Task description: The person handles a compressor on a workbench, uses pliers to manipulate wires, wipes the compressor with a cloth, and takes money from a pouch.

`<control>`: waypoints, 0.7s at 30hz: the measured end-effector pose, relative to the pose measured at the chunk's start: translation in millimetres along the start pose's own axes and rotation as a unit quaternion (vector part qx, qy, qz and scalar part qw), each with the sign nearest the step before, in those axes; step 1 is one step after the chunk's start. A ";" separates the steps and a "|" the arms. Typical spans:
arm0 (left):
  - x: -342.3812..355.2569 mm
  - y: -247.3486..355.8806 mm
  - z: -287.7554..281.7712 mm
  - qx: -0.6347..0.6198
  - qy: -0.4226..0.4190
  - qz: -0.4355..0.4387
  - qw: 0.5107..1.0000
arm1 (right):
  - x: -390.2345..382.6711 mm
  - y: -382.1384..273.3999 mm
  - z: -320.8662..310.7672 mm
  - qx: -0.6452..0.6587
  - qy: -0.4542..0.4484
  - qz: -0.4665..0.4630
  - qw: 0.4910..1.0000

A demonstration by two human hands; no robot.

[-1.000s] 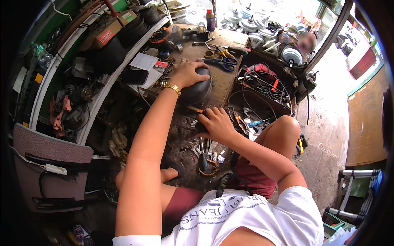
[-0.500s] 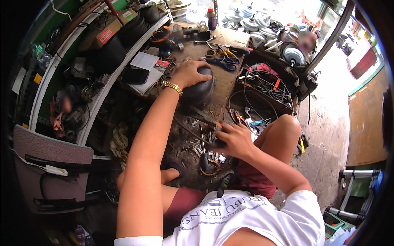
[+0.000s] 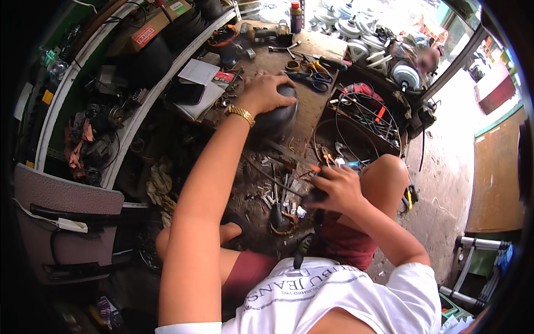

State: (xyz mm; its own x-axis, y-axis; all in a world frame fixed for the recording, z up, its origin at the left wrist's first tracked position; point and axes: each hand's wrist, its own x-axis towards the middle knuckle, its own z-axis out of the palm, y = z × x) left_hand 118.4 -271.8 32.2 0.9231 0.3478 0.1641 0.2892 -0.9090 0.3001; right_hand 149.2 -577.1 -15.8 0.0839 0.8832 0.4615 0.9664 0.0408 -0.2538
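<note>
My left hand point(image 3: 267, 94) is spread over the top of a rounded black housing point(image 3: 276, 123), its thumb on the right side and fingers over the far side. The housing sits at the near edge of the wooden workbench point(image 3: 311, 106). My right hand point(image 3: 337, 187) is closed round the black handle of a hacksaw point(image 3: 281, 182). The saw's blade and thin frame reach up and left, toward the underside of the housing. Motion blur hides whether the blade touches it. An orange part shows by my right fingers.
Blue-handled scissors point(image 3: 315, 79), a cordless drill point(image 3: 267, 32) and a bottle point(image 3: 295, 16) lie or stand on the bench. At its left are a phone point(image 3: 186, 93) and papers. A tool box point(image 3: 367, 119) with coiled cable stands right. Scraps and a screwdriver point(image 3: 277, 209) litter the floor.
My right hand has drawn the hacksaw slightly right and down, away from the housing. My left hand stays on the housing. The whole view has shifted a little.
</note>
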 end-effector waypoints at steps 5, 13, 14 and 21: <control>4.0 15.6 4.5 0.016 -0.006 -0.011 1.000 | 50.7 -0.9 34.9 -0.029 -0.028 0.000 0.999; 1.6 1.7 2.2 -0.015 -0.012 -0.006 1.000 | -17.7 12.3 -5.3 -0.052 -0.013 -0.036 0.998; 2.1 9.7 2.6 0.002 -0.012 -0.004 1.000 | -16.3 17.1 -1.7 -0.044 -0.004 -0.040 0.998; 4.0 23.2 -0.6 0.093 -0.018 0.020 0.995 | 65.3 8.9 47.6 0.011 0.044 -0.093 0.995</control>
State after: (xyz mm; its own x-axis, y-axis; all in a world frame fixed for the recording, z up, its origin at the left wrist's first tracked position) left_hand 128.7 -291.4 40.4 0.9424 0.3044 0.1384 0.2903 -0.9502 0.1134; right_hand 151.7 -496.8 -28.4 -0.0746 0.8154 0.5741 0.9616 0.2113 -0.1751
